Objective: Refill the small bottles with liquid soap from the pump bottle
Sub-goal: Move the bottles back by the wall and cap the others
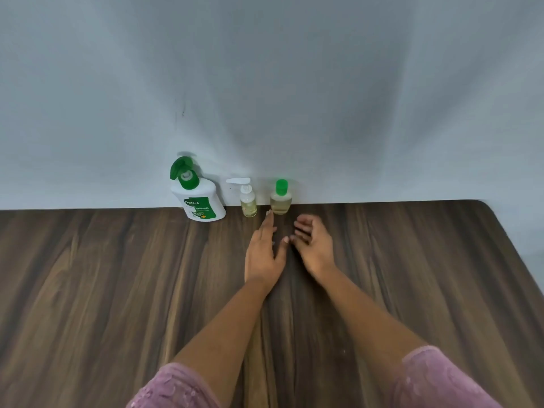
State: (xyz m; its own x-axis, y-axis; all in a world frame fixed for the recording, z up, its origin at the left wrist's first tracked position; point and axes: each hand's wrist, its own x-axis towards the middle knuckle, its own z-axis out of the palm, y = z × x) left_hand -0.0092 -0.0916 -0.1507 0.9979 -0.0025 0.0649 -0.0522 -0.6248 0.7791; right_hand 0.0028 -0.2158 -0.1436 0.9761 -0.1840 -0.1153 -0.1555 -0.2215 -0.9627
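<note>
small clear green-capped bottle (281, 198) stands upright at the back edge of the desk (117, 290), just at 1 o'clock of the left hand (263, 251), whose straight, empty fingers (268, 223) are nearer than the right hand (313, 245), loosely curled and empty.

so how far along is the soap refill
Nothing looks done yet: the Dettol pump bottle, the white-pump small bottle and the green-capped small bottle all stand capped. In hand: the left hand and right hand, both empty, reach toward the green-capped one. Left: opening, filling and recapping both.
</note>
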